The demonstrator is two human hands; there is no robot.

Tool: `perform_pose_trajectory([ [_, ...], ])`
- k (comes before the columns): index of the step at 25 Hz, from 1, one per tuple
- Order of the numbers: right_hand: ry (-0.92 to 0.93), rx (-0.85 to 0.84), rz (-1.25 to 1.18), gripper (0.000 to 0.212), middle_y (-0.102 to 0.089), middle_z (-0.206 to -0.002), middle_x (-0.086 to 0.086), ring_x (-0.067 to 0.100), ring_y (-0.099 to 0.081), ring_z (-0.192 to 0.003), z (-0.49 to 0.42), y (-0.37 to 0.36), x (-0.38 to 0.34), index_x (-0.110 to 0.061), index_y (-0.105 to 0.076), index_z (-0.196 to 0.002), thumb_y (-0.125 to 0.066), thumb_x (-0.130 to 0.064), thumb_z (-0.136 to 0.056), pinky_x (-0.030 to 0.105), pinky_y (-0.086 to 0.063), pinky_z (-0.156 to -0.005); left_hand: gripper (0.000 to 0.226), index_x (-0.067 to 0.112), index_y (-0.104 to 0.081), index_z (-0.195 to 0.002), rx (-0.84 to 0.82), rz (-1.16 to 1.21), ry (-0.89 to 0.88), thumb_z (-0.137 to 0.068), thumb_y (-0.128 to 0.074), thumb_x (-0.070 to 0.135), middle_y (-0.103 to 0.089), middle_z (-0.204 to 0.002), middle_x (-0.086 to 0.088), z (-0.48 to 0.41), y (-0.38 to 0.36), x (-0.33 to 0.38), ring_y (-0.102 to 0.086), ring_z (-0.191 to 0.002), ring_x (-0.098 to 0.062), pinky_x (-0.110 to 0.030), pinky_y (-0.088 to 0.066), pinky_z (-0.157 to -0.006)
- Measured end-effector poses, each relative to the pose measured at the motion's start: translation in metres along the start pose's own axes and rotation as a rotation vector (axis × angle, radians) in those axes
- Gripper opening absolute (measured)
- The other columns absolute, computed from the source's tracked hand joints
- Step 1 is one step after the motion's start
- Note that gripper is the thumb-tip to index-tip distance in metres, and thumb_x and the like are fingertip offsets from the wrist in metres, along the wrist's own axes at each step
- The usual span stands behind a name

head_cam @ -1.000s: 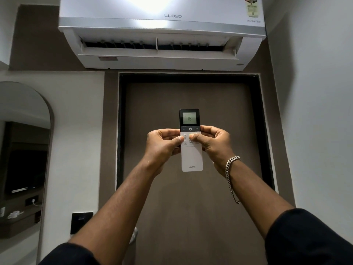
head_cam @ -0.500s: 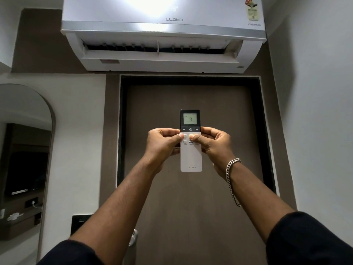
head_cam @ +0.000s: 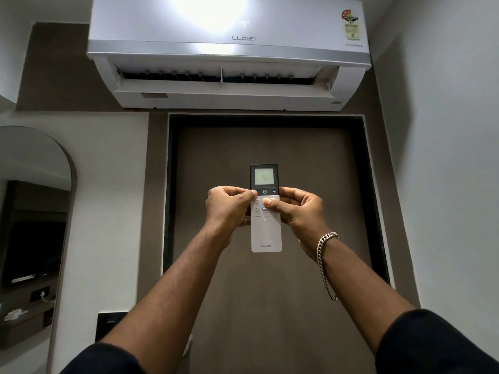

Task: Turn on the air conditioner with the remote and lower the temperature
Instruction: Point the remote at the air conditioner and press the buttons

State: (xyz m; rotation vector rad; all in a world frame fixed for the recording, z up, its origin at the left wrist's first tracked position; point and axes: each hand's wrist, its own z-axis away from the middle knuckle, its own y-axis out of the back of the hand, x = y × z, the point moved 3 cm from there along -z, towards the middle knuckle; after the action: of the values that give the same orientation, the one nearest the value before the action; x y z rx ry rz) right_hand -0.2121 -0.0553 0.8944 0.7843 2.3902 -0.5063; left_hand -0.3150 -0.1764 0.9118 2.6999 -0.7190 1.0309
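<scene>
A white remote [head_cam: 266, 233] with a black top and a lit screen reading 19 is held upright at arm's length, between both hands. My left hand [head_cam: 226, 209] grips its left edge, thumb covering the minus button beside the power button. My right hand [head_cam: 297, 211] grips the right edge, thumb resting on the white button area below. High on the wall hangs the white air conditioner [head_cam: 229, 49], its flap open and a faint 19 showing on its front.
A brown door [head_cam: 270, 147] in a dark frame fills the wall behind the remote. An arched mirror [head_cam: 35, 211] is at the left, a black switch plate [head_cam: 108, 323] is low beside the door, and a grey wall [head_cam: 445, 157] stands close on the right.
My left thumb has slid up onto the minus button. The view has tilted up a little, so the air conditioner sits lower in frame. The remote has barely moved.
</scene>
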Motion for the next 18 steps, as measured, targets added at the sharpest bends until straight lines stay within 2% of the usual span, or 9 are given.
perform_pose_trajectory([
  [4,0.004,-0.010,-0.023,0.041,-0.074,-0.105,0.016,0.028,-0.073,-0.094,-0.001,0.000,-0.006,-0.002,-0.065,-0.109,-0.080,-0.005,-0.071,0.042,-0.060,-0.083,0.022,0.002,-0.066,-0.087,0.015,-0.022,-0.053,-0.084,-0.068,0.024,-0.073,-0.088,-0.015,0.001,-0.002,0.007,-0.074,-0.080,-0.024,-0.036,-0.063,-0.062],
  [8,0.024,-0.024,-0.026,0.037,-0.075,-0.103,0.015,0.027,-0.074,-0.092,-0.001,-0.001,-0.012,-0.005,-0.066,-0.107,-0.079,-0.004,-0.072,0.037,-0.061,-0.079,0.016,0.015,-0.062,-0.071,0.063,-0.040,-0.099,-0.083,-0.067,0.023,-0.071,-0.080,-0.008,0.003,-0.004,0.017,-0.072,-0.075,-0.019,-0.026,-0.059,-0.052],
  [10,0.034,-0.033,-0.017,0.037,-0.074,-0.103,0.014,0.026,-0.074,-0.091,-0.001,-0.001,-0.015,-0.005,-0.065,-0.108,-0.078,-0.005,-0.074,0.037,-0.061,-0.078,0.017,0.016,-0.060,-0.068,0.071,-0.055,-0.113,-0.083,-0.067,0.022,-0.070,-0.078,-0.004,0.003,-0.004,0.020,-0.072,-0.075,-0.018,-0.027,-0.059,-0.053],
  [14,0.059,-0.054,-0.021,0.029,-0.074,-0.095,0.003,0.011,-0.075,-0.078,0.002,-0.001,-0.020,-0.013,-0.064,-0.101,-0.076,-0.007,-0.075,0.023,-0.060,-0.065,0.016,0.016,-0.061,-0.071,0.060,-0.068,-0.133,-0.084,-0.067,0.023,-0.071,-0.081,-0.005,0.004,-0.002,0.025,-0.072,-0.078,-0.019,-0.033,-0.061,-0.062],
  [18,0.063,-0.058,-0.018,0.032,-0.074,-0.098,0.007,0.014,-0.074,-0.083,0.003,-0.005,-0.027,-0.011,-0.064,-0.104,-0.077,-0.007,-0.075,0.024,-0.061,-0.066,0.012,0.011,-0.066,-0.078,0.102,-0.015,-0.131,-0.083,-0.068,0.021,-0.073,-0.084,-0.009,0.008,0.000,0.028,-0.073,-0.076,-0.019,-0.031,-0.061,-0.058],
])
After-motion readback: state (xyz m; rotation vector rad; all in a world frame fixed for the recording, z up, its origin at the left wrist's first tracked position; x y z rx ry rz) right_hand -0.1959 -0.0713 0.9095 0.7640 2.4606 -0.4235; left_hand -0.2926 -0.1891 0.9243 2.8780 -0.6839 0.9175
